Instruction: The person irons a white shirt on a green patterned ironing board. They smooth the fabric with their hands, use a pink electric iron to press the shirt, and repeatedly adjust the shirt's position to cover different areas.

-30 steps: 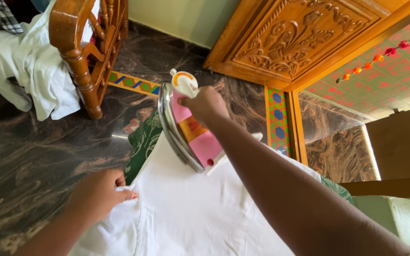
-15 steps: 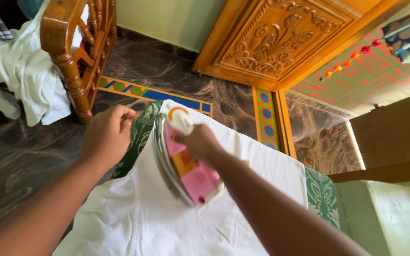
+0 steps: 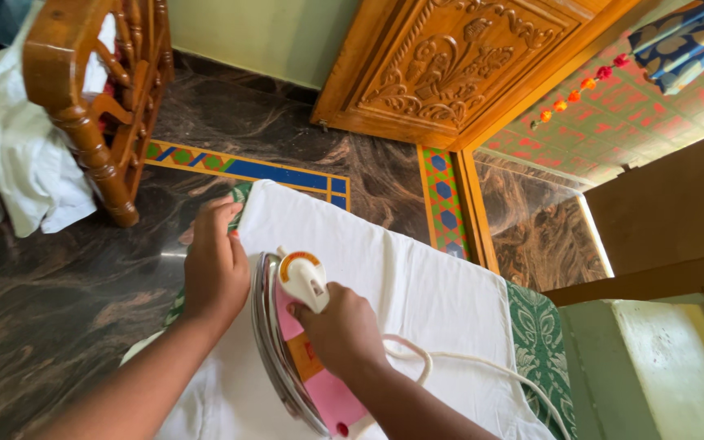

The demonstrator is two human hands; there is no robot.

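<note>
Head view, near to far: right hand (image 3: 342, 334) reaches in from lower right, fingers clenched around handle of pink and white iron (image 3: 299, 342), soleplate down on white cloth (image 3: 401, 310). White cord (image 3: 450, 358) trails off right. Left hand (image 3: 215, 265) extended palm down, fingers spread flat, pressing cloth edge just beside iron. Cloth lies over green patterned surface (image 3: 541, 342). Beyond: dark marble floor (image 3: 59, 301), wooden chair (image 3: 95, 106), carved wooden door (image 3: 450, 65)

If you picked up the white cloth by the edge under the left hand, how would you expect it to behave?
The white cloth would probably go floppy, since it drapes over the green patterned cover. It looks thin and light. The left hand pins it beside the iron, suggesting it slides easily.
</note>
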